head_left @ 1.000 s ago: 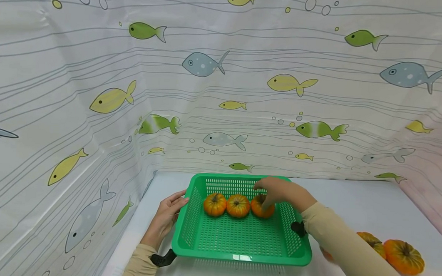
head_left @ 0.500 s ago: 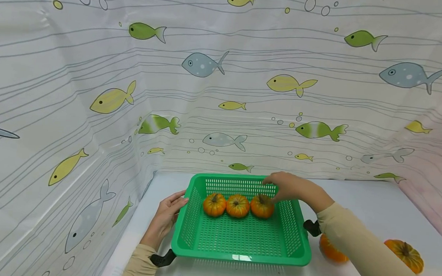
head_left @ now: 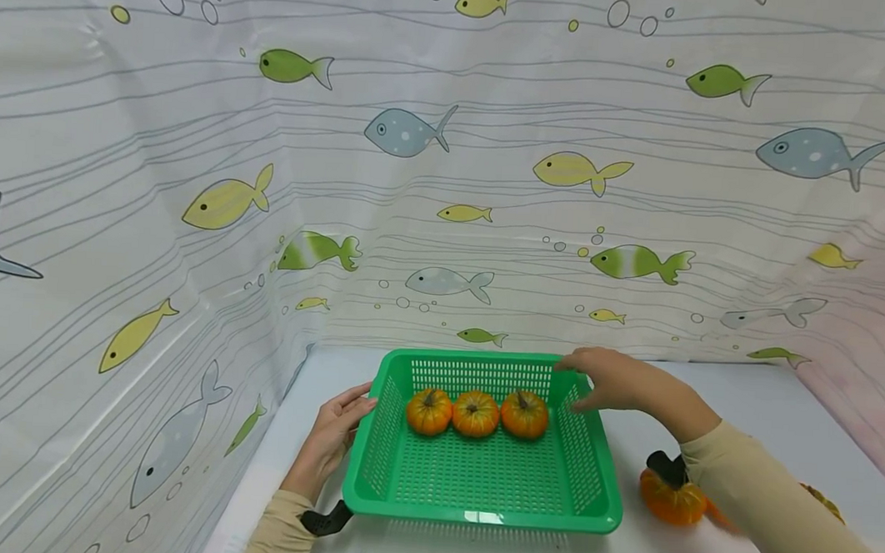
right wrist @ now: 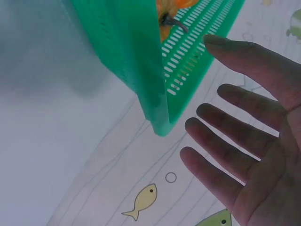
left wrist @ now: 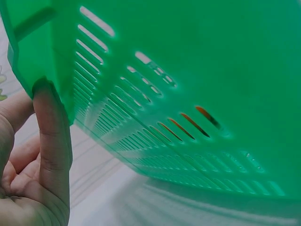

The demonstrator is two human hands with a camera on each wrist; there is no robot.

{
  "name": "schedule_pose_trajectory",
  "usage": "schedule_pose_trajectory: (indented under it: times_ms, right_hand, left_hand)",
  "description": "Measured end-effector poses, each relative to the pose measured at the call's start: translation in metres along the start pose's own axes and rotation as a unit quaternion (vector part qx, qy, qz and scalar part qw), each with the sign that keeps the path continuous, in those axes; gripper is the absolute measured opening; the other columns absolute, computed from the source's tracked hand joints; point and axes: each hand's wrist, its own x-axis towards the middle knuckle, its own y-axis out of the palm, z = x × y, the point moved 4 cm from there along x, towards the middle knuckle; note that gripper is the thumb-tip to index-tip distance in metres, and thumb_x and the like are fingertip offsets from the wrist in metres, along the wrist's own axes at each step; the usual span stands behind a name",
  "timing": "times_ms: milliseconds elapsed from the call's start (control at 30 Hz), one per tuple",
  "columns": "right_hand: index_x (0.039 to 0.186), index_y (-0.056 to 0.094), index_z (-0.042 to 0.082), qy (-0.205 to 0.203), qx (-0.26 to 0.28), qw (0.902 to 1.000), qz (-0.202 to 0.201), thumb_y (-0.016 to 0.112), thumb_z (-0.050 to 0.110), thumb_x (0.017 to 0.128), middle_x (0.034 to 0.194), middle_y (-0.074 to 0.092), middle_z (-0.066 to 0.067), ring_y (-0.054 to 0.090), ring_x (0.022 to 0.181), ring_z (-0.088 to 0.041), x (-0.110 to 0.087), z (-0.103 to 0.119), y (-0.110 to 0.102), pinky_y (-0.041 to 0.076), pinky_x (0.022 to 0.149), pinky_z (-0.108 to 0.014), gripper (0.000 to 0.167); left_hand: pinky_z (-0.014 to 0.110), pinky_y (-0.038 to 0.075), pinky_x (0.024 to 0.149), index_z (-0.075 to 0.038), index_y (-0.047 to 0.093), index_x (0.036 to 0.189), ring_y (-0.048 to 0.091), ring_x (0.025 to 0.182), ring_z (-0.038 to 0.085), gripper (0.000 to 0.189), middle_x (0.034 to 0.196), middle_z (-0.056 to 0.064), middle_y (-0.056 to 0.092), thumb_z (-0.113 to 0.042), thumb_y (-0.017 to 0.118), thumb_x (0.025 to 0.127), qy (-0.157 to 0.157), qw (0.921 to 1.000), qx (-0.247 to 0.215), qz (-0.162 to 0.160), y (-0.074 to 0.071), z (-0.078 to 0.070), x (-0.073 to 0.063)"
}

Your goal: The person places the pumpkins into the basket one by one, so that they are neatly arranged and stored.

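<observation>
A green plastic basket (head_left: 482,517) with slotted walls stands on the white table. Inside it, along the far side, three small orange pumpkins sit in a row: the left one (head_left: 429,413), the middle one (head_left: 476,415) and the right one (head_left: 524,415). My left hand (head_left: 335,428) holds the basket's left rim, its thumb tucked against the rim's underside in the left wrist view. Over the basket's far right corner is my right hand (head_left: 625,382), with nothing in it. The right wrist view shows its fingers (right wrist: 235,127) spread apart beside the basket wall.
To the right of the basket, an orange pumpkin (head_left: 671,499) lies on the table, with others partly hidden behind the right sleeve (head_left: 783,511). A white sheet printed with fish (head_left: 442,281) rises behind the table and along its left side.
My right hand has let go of the right pumpkin in the basket and moved right, out toward the basket's far right corner. My left hand stays on the rim.
</observation>
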Motion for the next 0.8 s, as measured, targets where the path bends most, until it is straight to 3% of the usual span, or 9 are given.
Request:
schedule_pose_trajectory:
  times_ms: [200,467,800]
  right_hand:
    - [0.133,0.067,0.007,0.019,0.013,0.9997,0.001,0.089,0.024,0.081,0.131,0.068,-0.013,0.066,0.114,-0.032,-0.016,-0.008,-0.002,0.061,0.094,-0.051,0.059]
    - [0.134,0.066,0.007,0.050,0.042,0.9978,-0.008,0.090,0.030,0.080,0.133,0.067,-0.013,0.064,0.121,-0.039,-0.043,-0.026,0.002,0.060,0.093,-0.054,0.064]
    - [0.132,0.066,0.011,0.076,0.063,0.9951,0.010,0.092,0.036,0.075,0.128,0.068,-0.011,0.064,0.116,-0.036,-0.076,-0.050,0.021,0.061,0.089,-0.055,0.068]
  left_hand:
    - [0.021,0.063,0.070,-0.003,0.048,0.152,0.073,0.080,0.004,0.053,0.095,-0.007,0.071,-0.012,0.065,0.102,0.003,1.0000,-0.004,-0.001,0.000,0.002,0.001]
    - [0.022,0.063,0.073,-0.004,0.048,0.152,0.073,0.082,0.005,0.055,0.097,-0.007,0.071,-0.014,0.067,0.102,0.007,1.0000,0.003,0.004,0.001,0.001,0.001]
    - [0.022,0.063,0.072,-0.003,0.047,0.152,0.073,0.081,0.006,0.054,0.097,-0.006,0.071,-0.012,0.066,0.102,0.008,0.9999,-0.005,0.005,0.000,0.002,0.000]
